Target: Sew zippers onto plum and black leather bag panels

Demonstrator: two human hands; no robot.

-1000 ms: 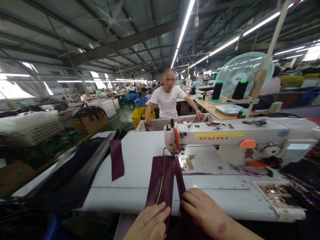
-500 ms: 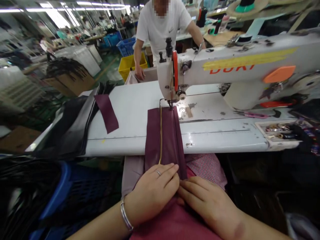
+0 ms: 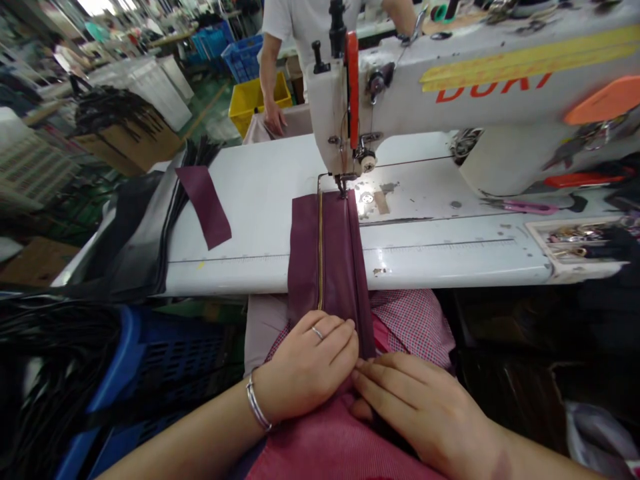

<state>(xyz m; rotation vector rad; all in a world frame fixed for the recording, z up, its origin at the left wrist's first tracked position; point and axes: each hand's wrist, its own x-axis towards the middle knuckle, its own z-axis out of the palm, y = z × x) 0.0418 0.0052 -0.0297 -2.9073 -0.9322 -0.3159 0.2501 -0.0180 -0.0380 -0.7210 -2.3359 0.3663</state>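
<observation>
A long maroon leather-like panel [image 3: 305, 247] with a brass zipper [image 3: 321, 260] runs from under the presser foot [image 3: 342, 190] of the sewing machine [image 3: 380, 93] over the table edge to my lap. My left hand [image 3: 315, 360], with a ring and bracelet, is closed over the panel's near end, its fingers bent. Beside it, my right hand [image 3: 415, 393] is closed at the folded right edge of the panel, thumb tucked below. The fingertips of both hands meet. What lies under the palms is hidden.
A loose maroon strip [image 3: 206, 207] lies left on the table [image 3: 255, 233] beside stacked black pieces [image 3: 145, 227]. A blue basket [image 3: 125, 360] of black strips stands lower left. Pink-handled scissors [image 3: 530, 207] and a parts tray [image 3: 575, 250] are at right. A person in white [image 3: 290, 40] stands behind.
The view has tilted down and come closer, so the machine and table appear shifted. Both hands keep nearly the same hold on the panel; the left fingers look more bent.
</observation>
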